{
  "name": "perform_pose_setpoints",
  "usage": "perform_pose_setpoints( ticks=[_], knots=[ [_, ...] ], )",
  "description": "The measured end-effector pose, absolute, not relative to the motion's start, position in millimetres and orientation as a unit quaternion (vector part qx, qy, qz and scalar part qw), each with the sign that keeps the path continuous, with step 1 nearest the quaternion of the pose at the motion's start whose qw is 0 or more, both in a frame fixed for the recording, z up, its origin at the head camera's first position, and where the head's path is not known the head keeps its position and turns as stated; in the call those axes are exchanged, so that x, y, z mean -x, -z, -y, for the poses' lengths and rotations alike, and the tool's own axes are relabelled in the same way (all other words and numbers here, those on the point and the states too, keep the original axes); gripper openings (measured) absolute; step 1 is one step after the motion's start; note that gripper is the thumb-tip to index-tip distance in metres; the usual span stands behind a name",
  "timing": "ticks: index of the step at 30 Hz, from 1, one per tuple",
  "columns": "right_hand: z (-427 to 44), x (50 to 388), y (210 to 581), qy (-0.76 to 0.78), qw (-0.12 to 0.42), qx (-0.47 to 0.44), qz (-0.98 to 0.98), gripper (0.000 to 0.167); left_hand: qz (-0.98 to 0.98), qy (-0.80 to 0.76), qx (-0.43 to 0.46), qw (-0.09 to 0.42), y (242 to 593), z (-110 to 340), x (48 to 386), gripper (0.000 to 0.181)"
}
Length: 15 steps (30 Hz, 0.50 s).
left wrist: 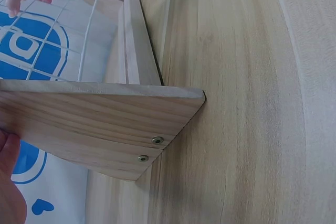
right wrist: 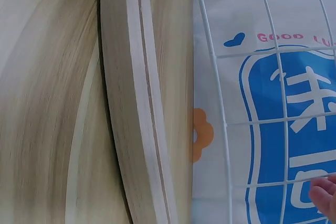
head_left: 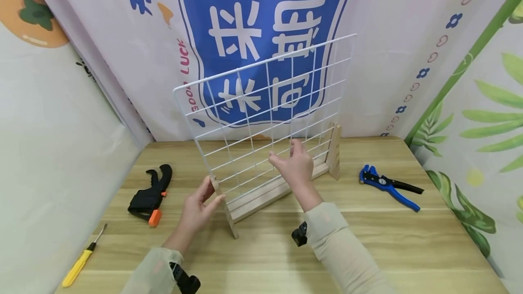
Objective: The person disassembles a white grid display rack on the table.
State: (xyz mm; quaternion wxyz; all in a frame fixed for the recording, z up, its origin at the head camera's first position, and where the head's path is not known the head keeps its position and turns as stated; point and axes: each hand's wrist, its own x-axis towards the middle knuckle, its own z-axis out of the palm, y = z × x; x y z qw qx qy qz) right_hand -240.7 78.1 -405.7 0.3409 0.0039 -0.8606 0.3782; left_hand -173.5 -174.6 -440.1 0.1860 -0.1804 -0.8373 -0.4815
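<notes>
A white wire grid (head_left: 252, 125) stands upright, leaning back, in a wooden stand with a side piece at each end and a grooved base bar (head_left: 261, 199). My left hand (head_left: 197, 206) grips the left side piece (left wrist: 100, 121) near its top, thumb on the front edge. Two metal bolt heads (left wrist: 157, 140) show on that piece's outer face. My right hand (head_left: 296, 167) is at the lower middle of the grid, its thumb and fingers holding a wire. Its fingertips (right wrist: 322, 195) appear at the edge of the right wrist view.
A black clamp with orange tips (head_left: 149, 196) and a yellow-handled screwdriver (head_left: 79, 264) lie on the left of the wooden table (head_left: 261, 262). Blue and black wire-stripping pliers (head_left: 390, 187) lie to the right. A printed cloth (head_left: 392, 58) hangs behind the stand.
</notes>
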Motion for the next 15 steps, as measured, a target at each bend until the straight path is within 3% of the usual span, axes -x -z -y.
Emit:
perform_pose_setpoints(
  ticks=[15],
  knots=[
    [-77.4, 245.0, 409.2, -0.377, 0.392, -0.016, 0.839, 0.049, 0.826, 0.486, 0.195, 0.209, 443.9, 173.5, 174.9, 0.059]
  ],
)
